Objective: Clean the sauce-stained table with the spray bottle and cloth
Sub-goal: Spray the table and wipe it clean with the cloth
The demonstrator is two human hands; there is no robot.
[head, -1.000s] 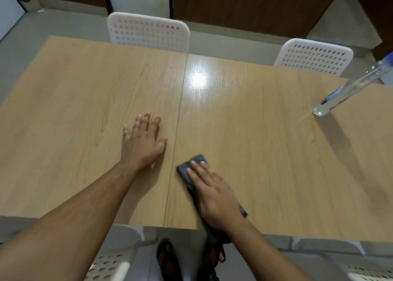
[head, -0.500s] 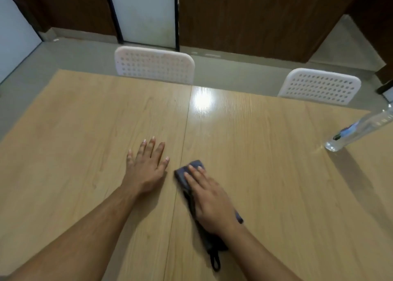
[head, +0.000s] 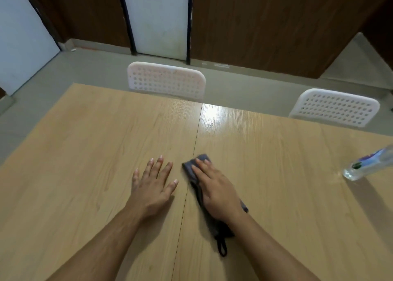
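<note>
Our right hand [head: 217,190] presses the cloth [head: 192,170] flat (fingers straight, no closed grip); left hand [head: 152,185] rests open-palmed on the worktop [head: 85,153].

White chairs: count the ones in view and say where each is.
2. One white chair stands at the table's far edge near the middle seam; the other white chair is at the far edge toward the right. More may lie outside the frame.
</note>
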